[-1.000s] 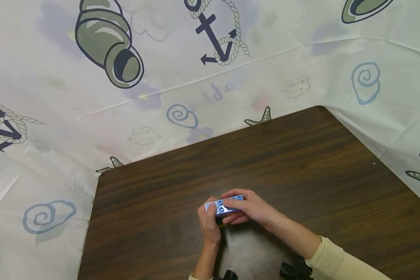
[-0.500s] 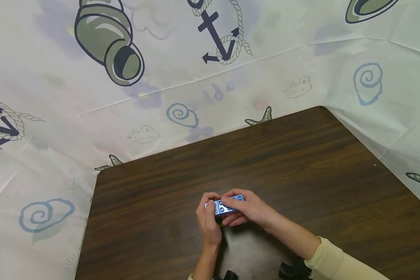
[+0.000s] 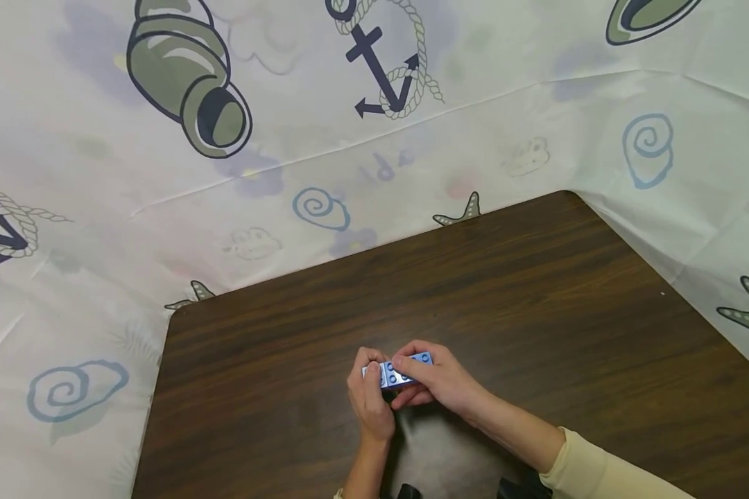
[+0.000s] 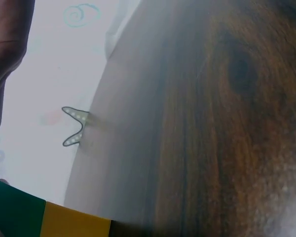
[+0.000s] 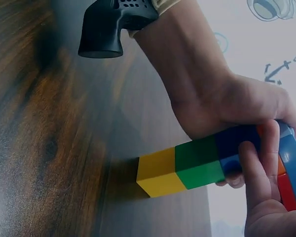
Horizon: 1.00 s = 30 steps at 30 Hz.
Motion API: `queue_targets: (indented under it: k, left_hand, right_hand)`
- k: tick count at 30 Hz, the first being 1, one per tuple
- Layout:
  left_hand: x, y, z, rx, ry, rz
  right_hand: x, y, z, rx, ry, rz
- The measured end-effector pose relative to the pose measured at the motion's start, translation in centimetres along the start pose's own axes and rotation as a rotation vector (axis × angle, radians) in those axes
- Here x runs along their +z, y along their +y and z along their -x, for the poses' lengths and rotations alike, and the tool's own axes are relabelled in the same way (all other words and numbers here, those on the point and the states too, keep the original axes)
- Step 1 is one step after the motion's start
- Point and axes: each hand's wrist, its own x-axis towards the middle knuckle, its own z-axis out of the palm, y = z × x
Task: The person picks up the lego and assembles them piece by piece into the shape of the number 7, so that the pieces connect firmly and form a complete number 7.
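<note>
Both hands hold a stack of toy building bricks above the table. In the head view, light blue studded bricks (image 3: 406,373) form its top. My left hand (image 3: 372,405) grips the left end, thumb on the top. My right hand (image 3: 443,380) holds the right part, thumb across the studs and other fingers underneath. In the right wrist view, a column hangs below: a dark blue brick (image 5: 232,140), a green brick (image 5: 200,163) and a yellow brick (image 5: 160,173) at its end. Orange and red bricks (image 5: 287,191) lie against the light blue ones. Fingers hide part of the stack.
The dark wooden table (image 3: 524,277) has a rounded far corner. A pale cloth (image 3: 287,125) printed with shells, anchors and starfish hangs behind and beside it. Black wrist devices (image 5: 101,29) sit on the forearms.
The left fingers have come up behind the stack's left end. The yellow seen below the stack earlier in the head view is now hidden. Both hands stay in nearly the same place.
</note>
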Motion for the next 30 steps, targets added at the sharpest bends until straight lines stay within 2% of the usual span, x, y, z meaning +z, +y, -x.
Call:
queue_targets:
  k: [5, 9, 14, 18, 26, 30]
  left_hand:
    - [-0.1, -0.4, 0.6, -0.044, -0.019, 0.018]
    - [0.0, -0.9, 1.1, -0.103, -0.047, 0.087]
    - [0.1, -1.3, 1.1, -0.135, -0.040, 0.111]
    - [0.1, -1.4, 1.0, -0.104, -0.026, 0.094]
    - [0.2, -1.5, 0.8, 0.008, -0.021, 0.102]
    - [0.2, -1.6, 0.8, 0.026, -0.036, 0.116]
  right_hand:
    - [-0.1, -0.1, -0.1, 0.018, -0.021, -0.012]
    - [-0.4, -0.2, -0.1, 0.031, -0.029, -0.026]
    - [-0.6, -0.3, -0.2, 0.035, -0.028, -0.023]
    - [-0.5, -0.2, -0.3, 0.041, -0.030, -0.040]
    - [-0.2, -0.3, -0.1, 0.039, -0.032, -0.060]
    - [-0.3, -0.3, -0.2, 0.040, -0.031, -0.046]
